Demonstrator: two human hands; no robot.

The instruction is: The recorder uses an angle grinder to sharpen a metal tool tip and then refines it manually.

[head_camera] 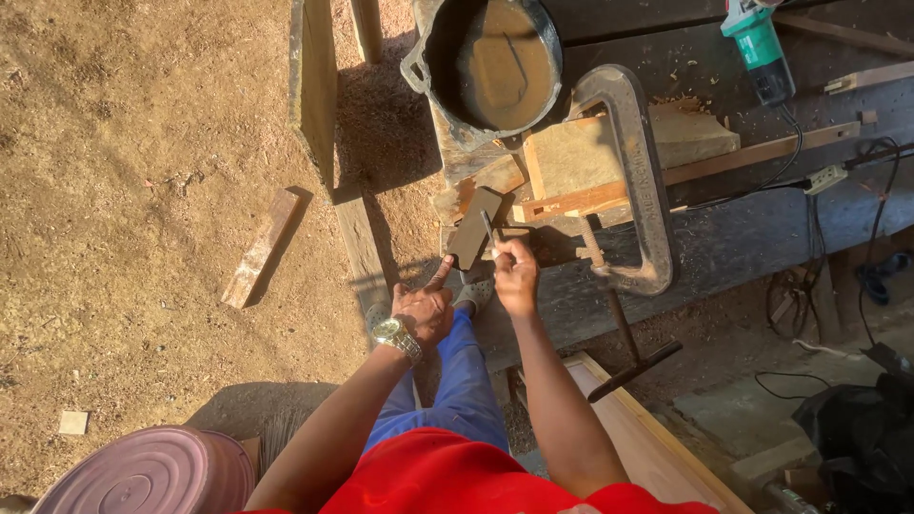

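Note:
My right hand [515,276] grips a thin dark metal tool [489,228], its tip resting on a flat dark grey stone block [473,228] at the bench's edge. My left hand [424,306], with a metal wristwatch, has its index finger stretched out and touching the near end of that block. A large iron C-clamp [636,181] pins a wooden block [571,157] and a wooden strip to the workbench just right of my hands.
A black pan of murky brown liquid [495,62] sits at the bench's far edge. A green power tool [757,48] and cables lie on the right. A loose plank [259,247] lies on the dirt, a pink round lid [152,471] at bottom left.

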